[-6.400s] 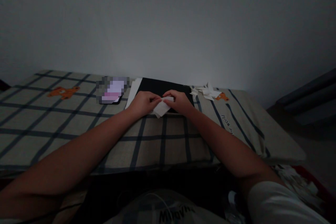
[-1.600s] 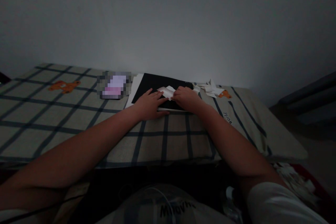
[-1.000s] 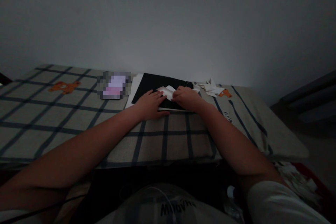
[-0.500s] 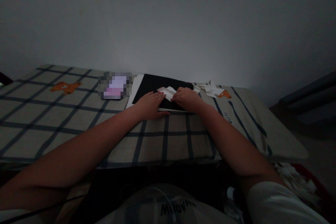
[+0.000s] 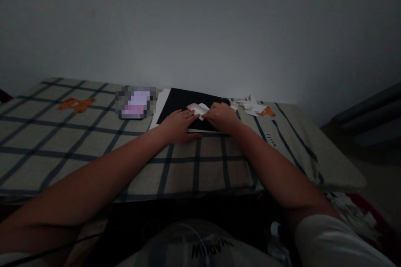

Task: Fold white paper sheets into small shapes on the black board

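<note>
A small folded piece of white paper (image 5: 196, 108) lies on a black flat board or folder (image 5: 178, 102). My left hand (image 5: 178, 125) rests flat with its fingers stretched out, the tips touching the paper's left side and the thumb pointing right along the board's near edge. At the paper's right side, my right hand (image 5: 222, 116) has its fingers curled together, with the fingertips on the paper. Those fingers hide part of the paper's right edge.
White sheets (image 5: 161, 102) stick out under the black board. A phone (image 5: 136, 104) with a lit, blurred screen lies left. Folded white paper pieces (image 5: 250, 105) sit right on the checked tablecloth (image 5: 94, 142). A wall (image 5: 200, 29) stands behind; a clear bottle (image 5: 277, 244) is below.
My right hand's fingertips have shifted slightly left along the paper. The left hand stays pressed in place. The whole view has moved a little.
</note>
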A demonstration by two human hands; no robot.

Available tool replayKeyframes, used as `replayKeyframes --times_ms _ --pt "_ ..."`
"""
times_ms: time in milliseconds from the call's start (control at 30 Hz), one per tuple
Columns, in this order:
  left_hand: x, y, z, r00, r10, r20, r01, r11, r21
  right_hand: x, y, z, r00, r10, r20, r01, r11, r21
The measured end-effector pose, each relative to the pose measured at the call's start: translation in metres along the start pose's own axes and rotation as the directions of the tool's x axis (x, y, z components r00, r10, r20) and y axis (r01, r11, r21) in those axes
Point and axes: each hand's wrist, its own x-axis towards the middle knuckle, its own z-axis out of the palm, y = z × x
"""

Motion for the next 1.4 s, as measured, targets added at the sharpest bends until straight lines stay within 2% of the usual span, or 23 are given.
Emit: replayKeyframes --times_ms 167,600,733,900,1400 --pt "0.0015 0.0007 0.0004 0.999 -0.017 0.04 0.016 0.999 0.029 -0.0003 -0.0028 -0.0031 1.0 0.011 0.011 -0.011 1.0 -0.003" --pt "0.0028 0.0036 0.0003 0.999 -0.029 0.02 0.028 0.999 0.02 0.0007 -0.0028 -0.0077 0.99 -0.087 0.114 0.093 0.995 -0.046" --pt "0.0022 0.0031 0.0 1.0 -0.023 0.007 0.023 1.0 0.003 0.0005 -0.002 -0.0071 0.987 -0.12 0.111 0.123 0.992 -0.023" --pt "-0.0002 0.0 0.004 0.999 0.006 -0.035 -0.005 1.0 0.01 0.0007 -0.0036 -0.0061 0.993 -0.084 0.083 0.084 0.996 -0.005" --pt "-0.0004 0.0031 0.0041 1.0 -0.003 -0.02 0.004 1.0 0.028 0.0009 -0.0005 -0.0064 0.984 -0.13 0.121 0.124 0.991 0.058"
